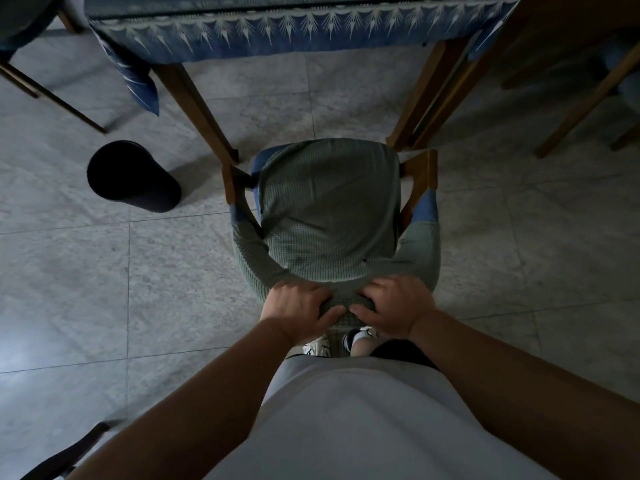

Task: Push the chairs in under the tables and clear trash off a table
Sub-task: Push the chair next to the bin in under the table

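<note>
Both hands grip the top rail of the chair [329, 216] facing the tabletop [294, 32].

The chair, covered in green knit fabric, stands on the tiled floor [519, 254] just outside the near edge of the tabletop, front legs near the table legs. Left hand [298, 311] and right hand [394, 306] curl their fingers over the backrest, thumbs nearly touching. A black cylindrical bin [133, 176] stands to the chair's left, well apart.

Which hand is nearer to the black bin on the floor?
Left. The left hand grips the chair's backrest on the side of the black bin; the right hand grips it farther away.
</note>
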